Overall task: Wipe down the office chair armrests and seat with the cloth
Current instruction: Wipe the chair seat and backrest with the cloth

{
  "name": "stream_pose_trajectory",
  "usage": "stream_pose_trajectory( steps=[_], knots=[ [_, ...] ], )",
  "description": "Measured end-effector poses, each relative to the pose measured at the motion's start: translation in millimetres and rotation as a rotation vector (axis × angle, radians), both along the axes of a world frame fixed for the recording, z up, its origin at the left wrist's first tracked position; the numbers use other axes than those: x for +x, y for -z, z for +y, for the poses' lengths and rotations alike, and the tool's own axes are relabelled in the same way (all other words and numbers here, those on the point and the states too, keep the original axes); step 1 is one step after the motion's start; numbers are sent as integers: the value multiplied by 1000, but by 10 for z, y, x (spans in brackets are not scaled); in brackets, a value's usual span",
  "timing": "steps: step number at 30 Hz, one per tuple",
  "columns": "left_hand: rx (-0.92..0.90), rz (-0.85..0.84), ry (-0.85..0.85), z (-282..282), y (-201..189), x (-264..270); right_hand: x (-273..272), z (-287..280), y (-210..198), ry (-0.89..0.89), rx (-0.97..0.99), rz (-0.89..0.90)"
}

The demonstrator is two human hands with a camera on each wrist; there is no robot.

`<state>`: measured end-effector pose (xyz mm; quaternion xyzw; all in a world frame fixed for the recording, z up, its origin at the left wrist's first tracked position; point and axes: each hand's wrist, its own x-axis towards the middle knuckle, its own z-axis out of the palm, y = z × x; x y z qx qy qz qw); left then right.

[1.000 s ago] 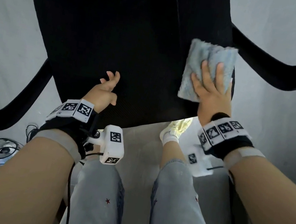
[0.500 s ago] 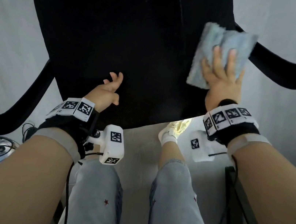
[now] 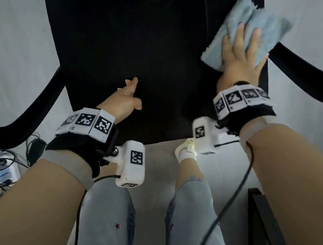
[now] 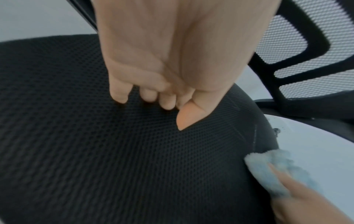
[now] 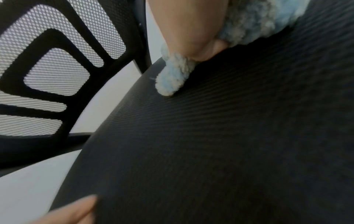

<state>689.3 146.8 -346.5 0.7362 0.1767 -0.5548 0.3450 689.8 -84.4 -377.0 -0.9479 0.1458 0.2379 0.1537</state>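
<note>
The black mesh seat [image 3: 126, 43] of the office chair fills the middle of the head view. A folded light blue cloth [image 3: 253, 20] lies at the seat's far right corner, partly over the edge. My right hand [image 3: 242, 50] presses flat on the cloth with straight fingers. The cloth [image 5: 172, 78] shows under my palm in the right wrist view, and at the lower right [image 4: 275, 172] in the left wrist view. My left hand [image 3: 127, 100] rests on the seat near its front edge, fingers loosely curled [image 4: 149, 97], holding nothing. Black armrests curve at the left [image 3: 8, 131] and right [image 3: 312, 86].
The mesh backrest [image 5: 53, 72] stands behind the seat. A tangle of cables and a small device [image 3: 2, 170] lie on the floor at the lower left. A dark frame [image 3: 265, 232] stands at the lower right. My legs and a foot [image 3: 187, 151] are below the seat's front.
My right hand has slid the cloth away from me along the seat's right side to its far right corner. My left hand has stayed on the seat.
</note>
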Motion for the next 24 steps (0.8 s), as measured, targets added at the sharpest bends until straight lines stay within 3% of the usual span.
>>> stream_pose_trajectory(
  steps=[2,5,7,8,13,15,19,21,22,24],
  knots=[
    [50,-84,2,-63,-11,-20,21,283,-77,-114,-44,86],
    [178,-209,49,-96,1,37,-165,825,-42,-664,47,135],
    [322,-211,43,-34,40,122,-157,748,-35,-917,64,138],
    [391,-204,30,11,62,164,-93,620,4,-877,85,134],
    [547,-216,74,42,232,204,288,208,32,-155,-41,-31],
    [594,-227,39,-31,291,194,332,477,5,-195,-48,15],
    [609,-273,1,-66,360,194,143,914,60,-728,13,14],
    [592,-255,14,-31,384,209,278,708,70,-831,-23,-77],
    [587,-242,16,-17,391,219,363,565,70,-785,-69,-101],
    [578,-249,11,1,420,226,531,271,55,-466,-135,-34]
  ],
)
